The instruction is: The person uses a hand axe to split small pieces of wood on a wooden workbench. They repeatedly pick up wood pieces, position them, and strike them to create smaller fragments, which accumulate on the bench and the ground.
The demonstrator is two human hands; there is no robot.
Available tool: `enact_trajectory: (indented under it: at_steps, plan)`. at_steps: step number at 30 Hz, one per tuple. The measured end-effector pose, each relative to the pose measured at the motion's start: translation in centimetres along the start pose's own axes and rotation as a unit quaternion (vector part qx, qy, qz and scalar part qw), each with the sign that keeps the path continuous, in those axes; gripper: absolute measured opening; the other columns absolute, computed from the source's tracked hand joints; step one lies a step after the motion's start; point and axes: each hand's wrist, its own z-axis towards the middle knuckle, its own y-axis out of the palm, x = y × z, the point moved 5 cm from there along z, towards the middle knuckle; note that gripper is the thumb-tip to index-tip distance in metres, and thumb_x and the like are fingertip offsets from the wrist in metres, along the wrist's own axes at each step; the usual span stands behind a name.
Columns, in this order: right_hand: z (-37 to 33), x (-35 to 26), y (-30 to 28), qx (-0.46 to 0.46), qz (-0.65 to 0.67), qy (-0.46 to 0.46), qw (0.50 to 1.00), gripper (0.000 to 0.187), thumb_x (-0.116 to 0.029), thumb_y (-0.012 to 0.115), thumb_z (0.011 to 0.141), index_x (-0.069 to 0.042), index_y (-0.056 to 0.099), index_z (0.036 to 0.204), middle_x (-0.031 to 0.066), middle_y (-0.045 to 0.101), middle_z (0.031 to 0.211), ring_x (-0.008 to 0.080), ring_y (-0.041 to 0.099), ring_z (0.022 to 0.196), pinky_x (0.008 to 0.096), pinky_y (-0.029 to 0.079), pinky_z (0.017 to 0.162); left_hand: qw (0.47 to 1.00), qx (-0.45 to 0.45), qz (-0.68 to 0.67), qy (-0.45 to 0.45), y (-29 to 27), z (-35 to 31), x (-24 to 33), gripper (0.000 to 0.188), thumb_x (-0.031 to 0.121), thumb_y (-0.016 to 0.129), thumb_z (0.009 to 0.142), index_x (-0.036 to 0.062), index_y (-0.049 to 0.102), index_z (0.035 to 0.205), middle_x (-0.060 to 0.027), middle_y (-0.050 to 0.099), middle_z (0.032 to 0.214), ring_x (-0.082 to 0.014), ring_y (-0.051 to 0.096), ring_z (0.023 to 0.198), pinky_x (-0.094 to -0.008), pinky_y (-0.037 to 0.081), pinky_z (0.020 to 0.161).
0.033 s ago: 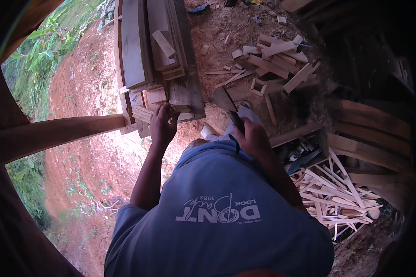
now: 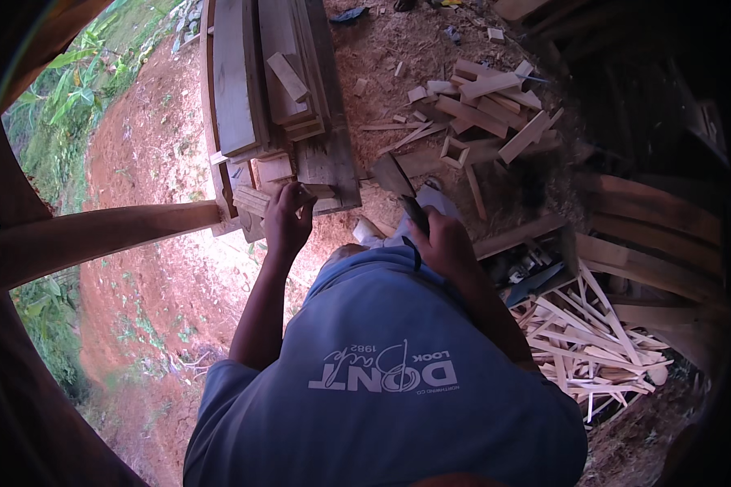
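My left hand (image 2: 287, 217) is at the near end of a wooden bench (image 2: 343, 166), its fingers closed round a short wooden block (image 2: 252, 200) that sticks out to the left. Beside the fingers, on the right, another short wood piece (image 2: 318, 191) shows; whether it joins the block is hidden. A broad-bladed machete (image 2: 393, 175) is in my right hand (image 2: 445, 240), which is wrapped round its dark handle. The blade points up and left, just off the bench's right corner, apart from the wood.
Long planks (image 2: 237, 81) lie stacked on the bench, with a loose offcut (image 2: 287, 76) on top. A wooden beam (image 2: 105, 235) crosses from the left. Offcuts (image 2: 483, 109) are heaped at the far right; thin wood strips (image 2: 585, 349) pile beside an open box (image 2: 521, 235) of tools.
The machete blade has shifted very slightly to the left. My left hand and the wooden block stay where they were.
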Motion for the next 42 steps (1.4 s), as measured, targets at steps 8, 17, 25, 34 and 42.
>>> enact_trajectory:
  at_steps: [8,17,25,34,42]
  plan:
    - [0.9,-0.3,1.1,-0.033,0.031,0.012,0.999,0.038,-0.038,0.070,0.097,0.000,0.064,0.099,0.0218,0.069,0.073,0.0428,0.071,0.072,0.0496,0.054,0.065,0.999,-0.029,-0.040,-0.022,-0.3,0.8,0.5,0.041,0.014,0.077,0.091,-0.0020,0.060,0.124,-0.0229,0.067,0.113,-0.0373,0.068,0.103,-0.0427,0.053,0.090]
    - [2.7,-4.0,-0.4,-0.062,0.243,0.111,0.962,0.045,-0.030,0.092,0.081,-0.003,0.059,0.097,-0.0015,0.055,0.065,0.0088,0.059,0.054,0.0285,0.046,0.050,0.869,-0.140,-0.470,-0.067,-4.3,0.1,4.4,0.045,0.006,0.072,0.098,-0.0012,0.052,0.138,-0.0068,0.065,0.121,-0.0140,0.063,0.114,-0.0302,0.050,0.101]
    - [1.0,-7.7,-3.0,-0.065,0.447,0.133,0.882,0.034,-0.011,0.085,0.085,-0.003,0.057,0.101,0.0004,0.056,0.067,0.0092,0.055,0.049,0.0259,0.043,0.047,0.796,-0.124,-0.591,0.026,-7.8,-0.4,7.5,0.049,0.005,0.078,0.090,0.0009,0.058,0.135,-0.0078,0.065,0.125,-0.0172,0.060,0.121,-0.0357,0.049,0.107]
    - [0.1,-9.5,-4.7,0.017,0.447,0.090,0.890,0.033,0.001,0.081,0.083,-0.004,0.056,0.104,0.0022,0.057,0.066,0.0107,0.055,0.050,0.0266,0.044,0.048,0.874,-0.104,-0.444,0.170,-10.2,-0.1,8.8,0.061,0.018,0.090,0.079,-0.0027,0.062,0.130,-0.0126,0.064,0.127,-0.0221,0.060,0.124,-0.0389,0.046,0.107]
    - [0.2,-11.0,-4.4,0.008,0.442,0.099,0.891,0.034,0.001,0.081,0.083,-0.004,0.055,0.104,0.0021,0.057,0.068,0.0112,0.056,0.051,0.0273,0.044,0.049,0.856,-0.096,-0.492,0.127,-10.6,-0.7,7.8,0.057,0.013,0.086,0.082,-0.0035,0.061,0.131,-0.0125,0.065,0.127,-0.0217,0.061,0.123,-0.0381,0.047,0.106]
